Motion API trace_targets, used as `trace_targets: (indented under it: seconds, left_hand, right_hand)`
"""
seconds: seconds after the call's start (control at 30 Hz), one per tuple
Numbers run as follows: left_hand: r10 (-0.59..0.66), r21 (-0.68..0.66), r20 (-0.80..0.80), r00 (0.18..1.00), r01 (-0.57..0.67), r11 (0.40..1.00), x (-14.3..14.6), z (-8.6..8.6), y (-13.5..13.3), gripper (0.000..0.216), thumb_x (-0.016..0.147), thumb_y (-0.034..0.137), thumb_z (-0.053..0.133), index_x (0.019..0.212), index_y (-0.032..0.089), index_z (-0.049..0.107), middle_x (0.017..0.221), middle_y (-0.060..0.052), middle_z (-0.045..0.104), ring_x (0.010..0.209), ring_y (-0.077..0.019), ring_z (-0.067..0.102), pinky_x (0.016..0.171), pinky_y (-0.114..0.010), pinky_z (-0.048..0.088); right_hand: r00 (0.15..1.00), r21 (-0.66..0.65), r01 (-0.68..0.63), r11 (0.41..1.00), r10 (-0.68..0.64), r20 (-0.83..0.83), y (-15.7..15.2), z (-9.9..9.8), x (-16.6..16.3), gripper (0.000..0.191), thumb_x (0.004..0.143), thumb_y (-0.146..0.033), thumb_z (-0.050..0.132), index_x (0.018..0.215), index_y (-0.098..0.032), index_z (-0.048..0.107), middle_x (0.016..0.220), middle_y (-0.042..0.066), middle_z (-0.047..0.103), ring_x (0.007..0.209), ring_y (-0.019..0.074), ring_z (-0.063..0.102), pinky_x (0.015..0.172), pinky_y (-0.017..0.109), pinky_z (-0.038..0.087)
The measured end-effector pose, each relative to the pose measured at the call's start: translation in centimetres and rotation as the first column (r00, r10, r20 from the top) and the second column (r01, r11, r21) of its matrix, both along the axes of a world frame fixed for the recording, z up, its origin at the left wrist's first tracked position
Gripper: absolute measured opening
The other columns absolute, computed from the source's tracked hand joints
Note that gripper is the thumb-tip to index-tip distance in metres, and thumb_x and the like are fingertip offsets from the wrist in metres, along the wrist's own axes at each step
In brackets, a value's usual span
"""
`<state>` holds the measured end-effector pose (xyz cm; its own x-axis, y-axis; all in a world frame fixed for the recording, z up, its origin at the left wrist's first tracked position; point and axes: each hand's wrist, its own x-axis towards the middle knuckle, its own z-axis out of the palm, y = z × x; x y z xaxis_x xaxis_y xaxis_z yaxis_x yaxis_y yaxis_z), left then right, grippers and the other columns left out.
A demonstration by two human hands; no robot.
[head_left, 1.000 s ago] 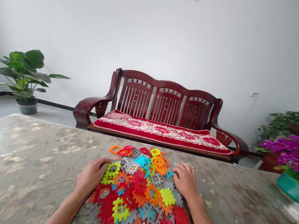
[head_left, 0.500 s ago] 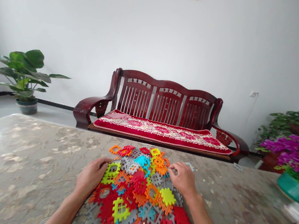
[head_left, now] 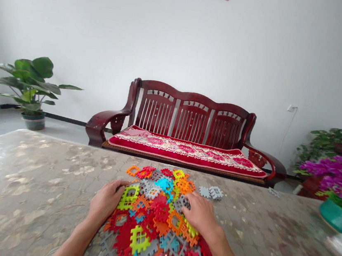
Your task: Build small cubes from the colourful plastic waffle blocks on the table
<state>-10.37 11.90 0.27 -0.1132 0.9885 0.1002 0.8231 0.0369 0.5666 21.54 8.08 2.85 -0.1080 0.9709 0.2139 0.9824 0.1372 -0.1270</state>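
Head view: colorful plastic pieces lie in a loose, mixed heap on the bench, between the two forearms. Looks early on: only a small gray group sits apart, just right of the heap, plus a lone gray piece farther right; nearly everything else remains jumbled, colors overlapping, no finished build in sight. Left hand rests palm down at the heap's left edge, fingers bent, tips by a lime window piece; can't tell if they grip it. Right hand reaches in over the right side, wrist low, thumb and forefinger curved apart near a gray grid piece; any pinch unclear.
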Motion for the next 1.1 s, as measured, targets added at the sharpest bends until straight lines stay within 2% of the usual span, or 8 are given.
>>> trace_targets:
  seconds: [0.17,0.33,0.43,0.6,0.7,0.87,0.97,1.1]
  left_hand:
    - [-0.004,0.0,0.005,1.0,0.004,1.0,0.0,-0.1,0.0,0.036,0.088,0.035,0.039,0.106,0.031,0.07,0.111,0.001,0.073,0.102,-0.0188,0.065,0.081,-0.025,0.046]
    - [-0.005,0.008,0.007,1.0,0.005,1.0,0.1,0.0,0.0,0.036,0.088,0.035,0.039,0.105,0.032,0.07,0.112,0.003,0.072,0.103,-0.0185,0.065,0.082,-0.025,0.046]
    - [-0.006,0.005,-0.003,1.0,0.006,1.0,0.1,0.1,-0.1,0.036,0.088,0.033,0.039,0.106,0.032,0.07,0.111,0.003,0.073,0.102,-0.0185,0.065,0.083,-0.025,0.046]
    - [-0.011,-0.002,-0.002,1.0,0.011,1.0,0.3,0.4,-0.2,0.038,0.088,0.033,0.037,0.108,0.029,0.069,0.112,0.001,0.072,0.103,-0.0184,0.065,0.085,-0.025,0.046]
    - [-0.008,0.009,-0.004,1.0,0.008,1.0,0.3,0.4,-0.3,0.037,0.088,0.032,0.038,0.107,0.029,0.07,0.111,0.001,0.073,0.101,-0.0176,0.065,0.086,-0.024,0.045]
    - [-0.005,0.001,0.004,1.0,0.005,1.0,0.3,0.3,-0.3,0.036,0.088,0.033,0.038,0.106,0.03,0.07,0.112,0.001,0.073,0.102,-0.0186,0.065,0.084,-0.025,0.046]
    - [-0.015,-0.006,0.012,1.0,0.015,1.0,0.2,0.3,-0.2,0.037,0.088,0.033,0.038,0.107,0.029,0.069,0.114,0.001,0.072,0.105,-0.0189,0.064,0.087,-0.026,0.045]
    - [-0.011,-0.022,0.007,1.0,0.012,1.0,0.2,0.3,-0.1,0.037,0.088,0.032,0.037,0.107,0.029,0.069,0.115,0.001,0.071,0.107,-0.0195,0.063,0.087,-0.027,0.045]
  right_hand:
    - [0.993,0.069,-0.047,0.996,0.055,-0.108,-0.2,0.5,-1.3,0.02,0.082,-0.02,0.053,0.093,-0.027,0.068,0.094,0.002,0.07,0.09,0.021,0.064,0.077,0.031,0.046]
    - [0.925,0.186,-0.292,0.938,0.326,-0.194,-1.2,1.2,-3.9,0.028,0.084,-0.018,0.055,0.11,-0.027,0.064,0.119,0.001,0.064,0.111,0.0193,0.055,0.1,0.034,0.04]
    - [0.881,0.176,-0.421,0.89,0.448,-0.155,-1.7,1.4,-5.2,0.037,0.086,-0.024,0.057,0.122,-0.028,0.058,0.136,0.0,0.055,0.125,0.0203,0.046,0.109,0.038,0.033]
    - [0.842,0.104,-0.52,0.848,0.529,-0.103,-1.6,0.8,-6.7,0.059,0.09,-0.038,0.054,0.145,-0.027,0.035,0.151,0.002,0.039,0.139,0.0242,0.028,0.116,0.045,0.024]
    - [0.84,0.099,-0.525,0.845,0.534,-0.1,-1.3,0.3,-7.1,0.056,0.091,-0.037,0.055,0.144,-0.028,0.038,0.147,0.002,0.045,0.138,0.0239,0.031,0.116,0.045,0.024]
    - [0.844,0.163,-0.498,0.852,0.52,-0.134,-1.1,-0.1,-7.1,0.045,0.088,-0.017,0.053,0.132,-0.025,0.051,0.128,0.003,0.06,0.122,0.0211,0.046,0.109,0.04,0.036]
    - [0.825,0.183,-0.524,0.832,0.549,-0.134,-1.0,-0.3,-6.8,0.042,0.087,-0.007,0.047,0.123,-0.023,0.058,0.115,0.004,0.064,0.112,0.0197,0.052,0.1,0.037,0.043]
    - [0.83,0.185,-0.518,0.835,0.543,-0.124,-1.0,-0.3,-6.6,0.038,0.088,-0.005,0.043,0.116,-0.024,0.061,0.107,0.003,0.065,0.104,0.018,0.053,0.094,0.033,0.046]
